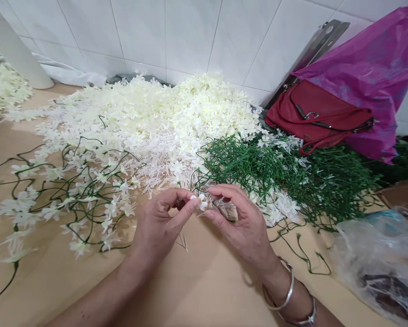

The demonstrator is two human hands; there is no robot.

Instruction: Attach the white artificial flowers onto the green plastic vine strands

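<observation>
Between the thumb and forefinger of my left hand (165,218) is a small white artificial flower (201,201). My right hand (240,218) is just to the right of it, thumb and fingers apart, with nothing visible between them. Behind both hands spreads a large heap of cream-white artificial flowers (163,104), with thin white stamens (156,156) in front. Green plastic stems (248,161) lie piled beyond my right hand. Left of my left hand, green stems fitted with white flowers (84,200) are strewn over the table (197,281).
A red handbag (320,111) and a purple plastic bag (370,68) stand at the back right against the tiled wall (190,32). A clear plastic bag (370,254) lies at the right edge. More cream flowers (6,84) and a white post (23,50) are at the far left.
</observation>
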